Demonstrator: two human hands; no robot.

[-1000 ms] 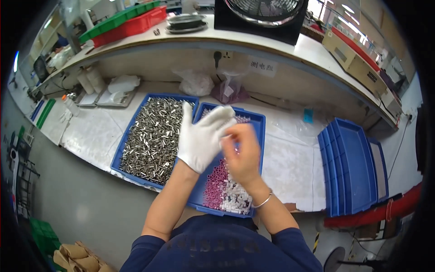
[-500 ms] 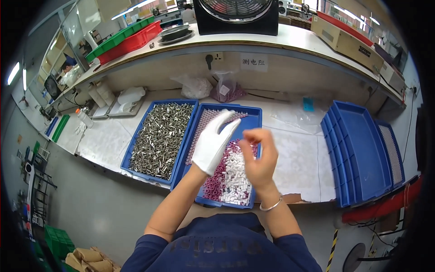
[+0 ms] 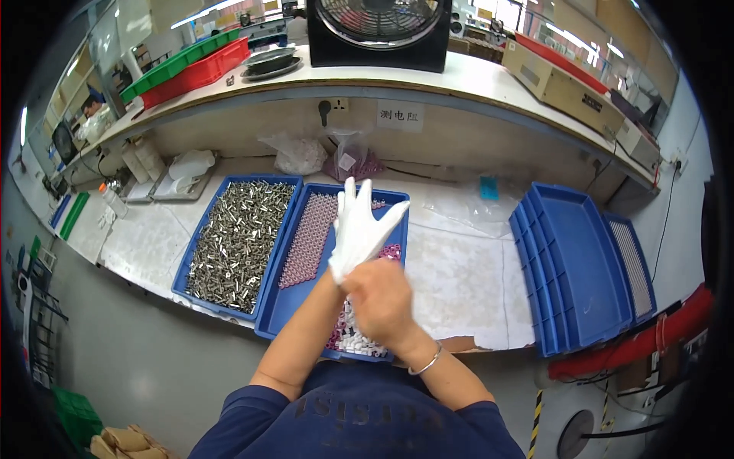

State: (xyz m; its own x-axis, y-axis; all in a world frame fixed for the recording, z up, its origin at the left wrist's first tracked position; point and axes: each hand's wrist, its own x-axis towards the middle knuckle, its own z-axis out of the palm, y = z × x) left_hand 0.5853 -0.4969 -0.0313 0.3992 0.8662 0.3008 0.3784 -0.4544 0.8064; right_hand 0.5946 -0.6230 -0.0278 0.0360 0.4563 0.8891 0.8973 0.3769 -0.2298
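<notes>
My left hand (image 3: 362,229) wears a white glove (image 3: 353,243), its fingers spread over a blue tray (image 3: 289,310) and holding nothing. My bare right hand (image 3: 381,300), with a bracelet on the wrist, is closed on the glove's cuff at my left wrist. In the tray below, small pink rings (image 3: 307,237) stand in close rows on the far left part. Loose white sleeves (image 3: 353,341) mixed with pink rings lie at the near right, partly hidden by my right hand. A second blue tray (image 3: 183,277) alongside on the left is full of short metal pins (image 3: 243,241).
Stacked blue trays (image 3: 577,260) stand on the right of the bench (image 3: 466,268). Plastic bags of parts (image 3: 300,156) lean at the back wall. A shelf (image 3: 367,79) above carries a black fan (image 3: 380,38), red and green trays (image 3: 195,73) and a beige instrument (image 3: 547,80).
My right hand has moved down and left onto the glove's cuff and closed there. My gloved left fingers have spread apart. The whole view has shifted slightly.
</notes>
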